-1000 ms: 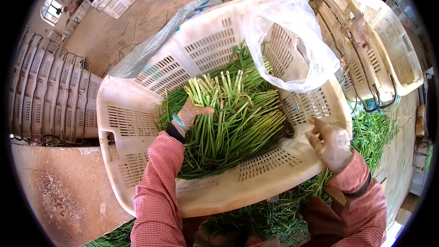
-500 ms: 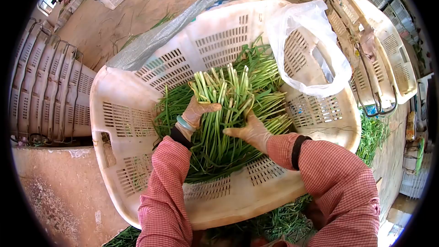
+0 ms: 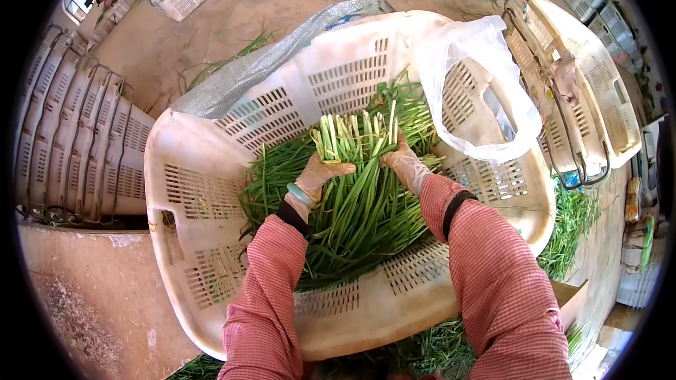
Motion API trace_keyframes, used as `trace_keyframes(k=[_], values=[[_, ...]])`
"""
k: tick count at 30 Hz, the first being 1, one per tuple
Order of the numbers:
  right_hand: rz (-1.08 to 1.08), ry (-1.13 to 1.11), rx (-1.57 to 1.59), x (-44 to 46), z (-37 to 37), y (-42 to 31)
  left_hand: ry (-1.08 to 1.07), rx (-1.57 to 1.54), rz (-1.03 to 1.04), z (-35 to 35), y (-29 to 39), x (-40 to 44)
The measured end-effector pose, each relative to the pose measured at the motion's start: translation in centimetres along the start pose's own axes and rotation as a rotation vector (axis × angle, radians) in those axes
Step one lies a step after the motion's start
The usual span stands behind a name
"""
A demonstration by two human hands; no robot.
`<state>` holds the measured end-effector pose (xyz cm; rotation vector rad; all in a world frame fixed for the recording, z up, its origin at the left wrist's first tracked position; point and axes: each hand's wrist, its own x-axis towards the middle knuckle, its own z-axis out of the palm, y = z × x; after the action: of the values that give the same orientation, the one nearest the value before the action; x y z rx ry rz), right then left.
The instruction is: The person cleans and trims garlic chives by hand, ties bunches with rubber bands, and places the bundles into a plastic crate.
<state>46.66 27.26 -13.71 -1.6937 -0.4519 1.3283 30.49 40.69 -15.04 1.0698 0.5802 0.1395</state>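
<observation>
A bunch of garlic chives (image 3: 358, 142) stands in the large white basket (image 3: 415, 313), its pale cut ends up and roughly level. My left hand (image 3: 320, 174), in a thin see-through glove, is closed round the left side of this bunch, with the thumb across its front. On the right side, my right hand (image 3: 408, 160), also gloved, presses against the same bunch; its fingertips are partly hidden behind the stalks. More loose garlic chives (image 3: 380, 232) lie beneath and around both hands, leaves toward me.
A white plastic bag (image 3: 479, 39) hangs on the basket's far right rim, and a grey woven sheet (image 3: 260, 74) drapes over the far left. Wire-handled baskets (image 3: 77, 127) stand at left, others (image 3: 598, 91) at right. Greens (image 3: 567, 218) lie on the floor.
Both hands have moved slightly with the bunch, the right one farther up and away from me. The stalk ends now sit more evenly and closer together. The view has shifted a little.
</observation>
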Motion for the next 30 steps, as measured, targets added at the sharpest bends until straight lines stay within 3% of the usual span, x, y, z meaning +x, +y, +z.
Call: trace_keyframes(k=[3, 6, 9, 11, 12, 14, 17, 19, 21, 22, 23, 24, 26, 27, 28, 30], values=[[-0.06, -0.046, 0.064, -0.2, 0.7, -1.2, 0.103, 0.017, -0.041, -0.7, -0.4, 0.4], [-0.097, -0.119, 0.039, -1.9, 2.0, -2.4, 0.064, 0.065, -0.102, -1.1, 0.4, 0.6], [-0.069, -0.183, -0.18, -4.3, 4.1, -4.0, -0.127, 0.062, -0.11, -0.8, 1.0, -0.8], [-0.003, -0.205, -0.526, -6.8, 5.7, -5.4, -0.249, 0.079, -0.131, -0.6, 1.4, -2.1], [0.016, -0.147, -0.771, -8.5, 6.5, -6.0, -0.342, 0.108, 0.032, -0.1, 1.2, -2.9], [-0.126, 0.036, -0.804, -10.7, 7.6, -4.8, -0.509, 0.412, 0.149, -0.3, 1.1, -4.7], [-0.311, 0.029, -0.089, -8.1, 9.0, 0.4, -0.332, 0.054, 0.11, 2.6, -1.5, -6.1], [-0.279, 0.127, -0.064, -8.7, 9.4, 0.0, -0.155, -0.239, 0.013, 5.2, -2.1, -6.9], [-0.337, 0.093, 0.357, -10.0, 8.9, -2.0, -0.068, -0.643, -0.097, 7.0, -2.1, -7.1], [-0.355, 0.188, 0.109, -9.2, 8.2, -1.2, -0.075, -0.897, -0.181, 7.4, -1.7, -6.9], [-0.25, 0.077, 0.238, -8.8, 7.2, -1.6, -0.074, -0.899, -0.183, 7.5, -1.2, -6.7], [-0.144, -0.036, 0.367, -8.2, 6.2, -2.0, -0.075, -0.121, -0.078, 7.6, -0.6, -6.3], [-0.1, 0.001, 0.447, -7.3, 4.6, -2.4, -0.067, 1.436, 0.136, 7.6, 0.1, -6.3], [-0.082, 0.044, 0.425, -7.2, 3.7, -2.9, 0.187, 1.571, 0.194, 9.1, 0.0, -7.2], [-0.135, 0.122, 0.298, -6.5, 2.5, -2.5, 0.251, 1.569, 0.445, 10.0, 0.5, -8.5], [-0.216, 0.228, 0.306, -5.3, 1.1, -1.7, 0.092, 1.405, 0.713, 11.3, 0.1, -11.4]])
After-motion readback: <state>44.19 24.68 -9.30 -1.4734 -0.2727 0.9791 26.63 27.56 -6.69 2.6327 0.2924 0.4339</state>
